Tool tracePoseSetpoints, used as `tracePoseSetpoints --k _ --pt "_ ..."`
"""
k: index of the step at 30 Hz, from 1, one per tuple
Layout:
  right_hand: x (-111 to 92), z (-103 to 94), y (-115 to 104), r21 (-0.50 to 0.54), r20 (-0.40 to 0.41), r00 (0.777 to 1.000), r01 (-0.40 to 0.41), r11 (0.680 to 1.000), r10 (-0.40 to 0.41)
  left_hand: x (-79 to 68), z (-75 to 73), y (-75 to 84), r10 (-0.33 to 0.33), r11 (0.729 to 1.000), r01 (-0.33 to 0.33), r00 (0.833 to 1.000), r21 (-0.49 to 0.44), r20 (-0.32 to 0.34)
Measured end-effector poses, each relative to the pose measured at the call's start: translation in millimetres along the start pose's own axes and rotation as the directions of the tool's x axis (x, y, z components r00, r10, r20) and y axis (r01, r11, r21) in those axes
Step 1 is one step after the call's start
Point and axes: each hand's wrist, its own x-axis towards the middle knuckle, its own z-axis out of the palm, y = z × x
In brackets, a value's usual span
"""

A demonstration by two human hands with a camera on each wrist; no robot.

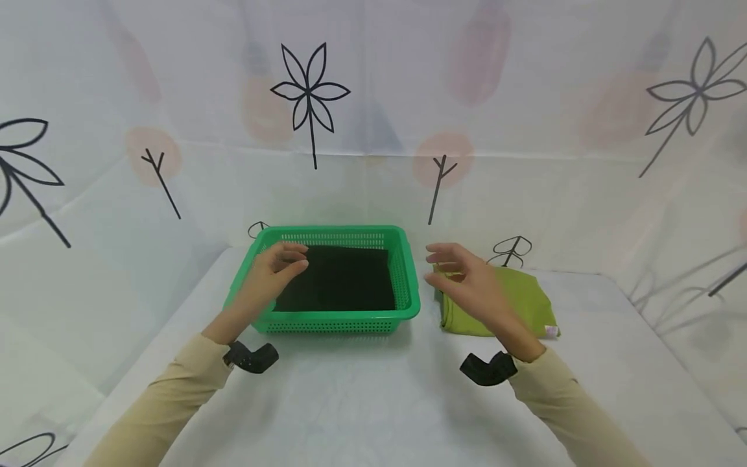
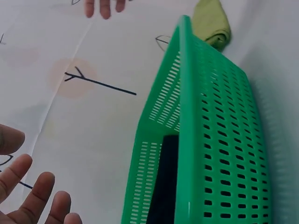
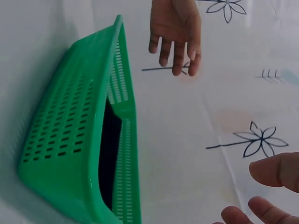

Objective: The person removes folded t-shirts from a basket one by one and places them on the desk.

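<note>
A green plastic basket [image 1: 327, 322] with slotted walls stands on the table, a flat black cloth-like piece [image 1: 344, 279] lying inside it. To its right is a folded lime-green cloth [image 1: 525, 298] with a small white tag at one corner. My left hand [image 1: 273, 269] hovers above the basket's left side, fingers loosely bent and holding nothing. Over the left part of the green cloth hangs my right hand [image 1: 467, 279], thumb apart from the fingers, also holding nothing. In the right wrist view, the left hand [image 3: 175, 35] shows with its fingers hanging loosely beyond the basket.
The table [image 1: 362, 402] has a white cover. Behind and beside it hangs a white sheet [image 1: 373, 188] printed with black line flowers and pale blotches. Each wrist carries a black strapped device, one at the left wrist [image 1: 252, 357] and one at the right wrist [image 1: 489, 368].
</note>
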Motion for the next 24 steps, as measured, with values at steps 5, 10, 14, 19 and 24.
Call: tracePoseSetpoints --k 5,10,14,19,24 --pt "10 8.2 -6 0.136 0.057 0.997 -0.064 0.989 0.057 6.5 -9.1 -2.4 -0.147 0.981 0.147 0.989 -0.126 0.012" --pt "22 15.3 -7 0.255 0.128 0.982 -0.166 0.953 0.137 13.0 -15.6 -6.3 -0.259 0.934 0.274 0.961 -0.228 0.096" --pt "33 20.8 -8 0.372 0.194 0.965 -0.237 0.898 0.174 19.9 -19.4 -11.2 -0.339 0.879 0.373 0.927 -0.298 0.159" --pt "42 29.6 -11 0.45 0.242 0.95 -0.289 0.845 0.196 26.3 -20.8 -20.1 -0.392 0.84 0.424 0.905 -0.339 0.162" --pt "51 40.7 -9 0.502 0.267 0.94 -0.322 0.803 0.21 29.6 -20.7 -31.1 -0.411 0.827 0.424 0.904 -0.369 0.117"
